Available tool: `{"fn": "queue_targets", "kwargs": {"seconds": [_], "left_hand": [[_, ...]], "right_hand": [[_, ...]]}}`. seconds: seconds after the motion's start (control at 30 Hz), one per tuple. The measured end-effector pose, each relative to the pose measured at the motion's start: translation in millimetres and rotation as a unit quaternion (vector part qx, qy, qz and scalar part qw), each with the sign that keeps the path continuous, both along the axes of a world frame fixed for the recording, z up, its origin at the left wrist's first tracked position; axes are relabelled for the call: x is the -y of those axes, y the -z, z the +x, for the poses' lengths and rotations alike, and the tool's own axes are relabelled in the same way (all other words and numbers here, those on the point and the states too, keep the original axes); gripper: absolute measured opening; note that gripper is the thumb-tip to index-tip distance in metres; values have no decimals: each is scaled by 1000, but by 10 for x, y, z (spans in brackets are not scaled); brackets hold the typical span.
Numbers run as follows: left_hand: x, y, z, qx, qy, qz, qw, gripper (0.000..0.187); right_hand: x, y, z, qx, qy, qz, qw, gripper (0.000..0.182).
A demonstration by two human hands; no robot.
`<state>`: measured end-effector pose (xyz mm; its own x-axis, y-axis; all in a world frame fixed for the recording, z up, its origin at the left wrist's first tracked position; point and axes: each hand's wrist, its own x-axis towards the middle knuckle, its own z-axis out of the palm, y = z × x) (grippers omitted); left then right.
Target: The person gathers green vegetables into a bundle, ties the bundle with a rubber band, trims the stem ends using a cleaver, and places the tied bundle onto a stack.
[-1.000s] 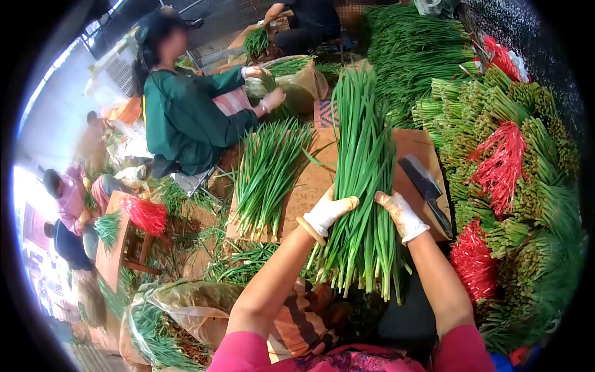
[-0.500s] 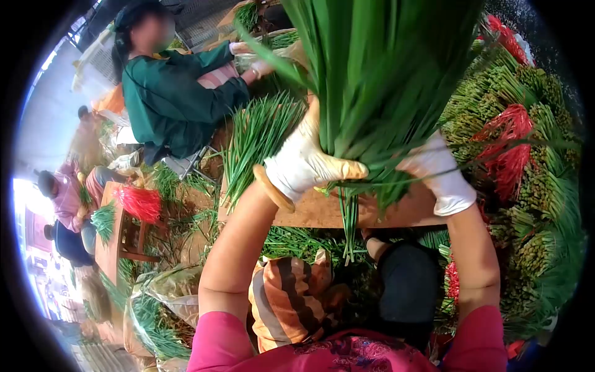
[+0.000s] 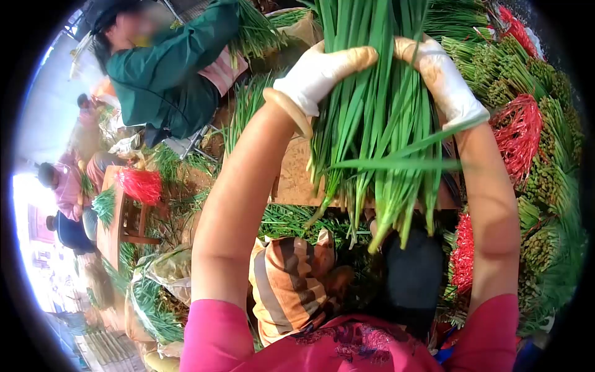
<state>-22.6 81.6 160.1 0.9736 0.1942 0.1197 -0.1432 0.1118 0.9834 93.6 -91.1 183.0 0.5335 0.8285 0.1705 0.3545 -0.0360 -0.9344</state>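
Observation:
A large bunch of garlic chives [image 3: 378, 130] hangs in front of me, pale stem ends down and leaves running out of the top of the view. My left hand [image 3: 331, 71], in a stained white glove, grips its left side with the thumb across the front. From the right, my right hand [image 3: 440, 77], gloved too, closes round the same bunch; its fingertips are partly hidden behind the leaves. One long leaf sticks out sideways across the bunch. Behind the stems lies a wooden board [image 3: 297, 173], with more chives [image 3: 248, 108] at its left.
Tied bundles of green stalks [image 3: 496, 80] are piled along the right, with red plastic ties [image 3: 519, 139] on them. At the upper left a person in a green jacket [image 3: 161, 80] holds another bunch. A wooden bench [image 3: 110, 235] with red ties [image 3: 139, 186] stands at the left.
The bunch has shifted so that its stem ends now hang lower and are spread in full view. Both hands have moved up and farther from me. The person in green has raised a bunch.

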Motion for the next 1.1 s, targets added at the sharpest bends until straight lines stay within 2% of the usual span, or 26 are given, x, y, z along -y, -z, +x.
{"fn": "queue_targets", "kwargs": {"seconds": [0.03, 0.1, 0.17, 0.2, 0.23, 0.27, 0.3, 0.33, 0.37, 0.4, 0.43, 0.47, 0.53, 0.6, 0.63, 0.7, 0.77, 0.83, 0.87, 0.9, 0.93, 0.97, 1.0, 1.03, 1.07, 1.1], "left_hand": [[-71, 43, 42, -68, 7, -28, 997, 49], [-100, 368, 114, -141, -23, -98, 985, 50], [-358, 1227, 256, -89, -18, 118, 989, 56], [-412, 1971, 315, -16, -49, -124, 991, 49], [-267, 2259, 236, -99, -159, 23, 982, 46], [-119, 2539, 156, -206, -248, 151, 935, 43], [13, 2436, 47, -122, -260, -54, 956, 46], [-126, 2678, 99, -89, -224, -109, 964, 47], [-381, 3128, 159, -58, -188, -166, 966, 48], [-227, 2529, -5, -162, -208, -112, 958, 49], [-50, 1852, -182, -265, -213, -63, 938, 51], [-342, 2275, -212, -216, -222, 6, 951, 52], [-263, 1855, -395, -218, -265, -151, 927, 60], [-484, 2021, -665, -210, -282, -101, 931, 58], [-567, 2103, -805, -207, -291, -78, 931, 57], [-465, 2150, -1070, -175, -292, -126, 932, 57], [-310, 2150, -1265, -186, -340, -119, 914, 54], [-209, 2268, -1420, -145, -348, -109, 920, 53], [-136, 2303, -1442, -137, -379, -99, 910, 54], [-61, 2164, -1504, -202, -343, -122, 909, 56], [-27, 2248, -1503, -191, -342, -108, 914, 54], [39, 2347, -1478, -182, -341, -94, 918, 52], [314, 1854, -1468, -192, -279, -243, 909, 48], [450, 1846, -1342, -205, -268, -251, 907, 45], [703, 2256, -1103, -147, -244, -227, 931, 52], [851, 2650, -943, -88, -220, -202, 950, 60]], "right_hand": [[-52, 47, 25, -196, -21, 38, 980, 41], [-184, 467, 155, -131, 56, 66, 988, 50], [-294, 1499, 330, -275, 126, 185, 935, 50], [-347, 2008, 415, -332, 159, 250, 895, 50], [-325, 2348, 319, -207, 243, 112, 941, 49], [-306, 2690, 224, -88, 314, -43, 944, 49], [-291, 2880, 242, -118, 311, 18, 943, 50], [-278, 3054, 251, -148, 304, 79, 938, 51], [-197, 2979, 308, -80, 274, 35, 958, 48], [-114, 2913, 369, -8, 245, -3, 969, 45], [-38, 2847, 469, -62, 218, -9, 974, 45], [81, 2785, 636, -114, 189, -13, 975, 45], [267, 1473, 140, 40, 208, -313, 926, 48], [559, 1755, 446, 149, 219, -244, 933, 48], [707, 1579, 386, 202, 228, -272, 913, 48], [1054, 1623, 416, 385, 217, -241, 864, 43], [1281, 1481, 237, 391, 210, -256, 859, 40], [1493, 1623, 184, 435, 216, -251, 837, 36], [1553, 1642, 120, 347, 218, -339, 847, 32], [1542, 1546, -18, 255, 216, -421, 844, 29], [1550, 1696, -47, -211, 233, -308, 898, 30], [1567, 1832, -78, -397, 185, -264, 859, 27], [1461, 2096, -114, -503, 161, -220, 820, 29], [1321, 2154, -358, -353, 147, -264, 885, 37], [1146, 2396, -591, 40, 105, -182, 977, 47], [961, 2376, -728, 232, 77, -288, 926, 51]]}}
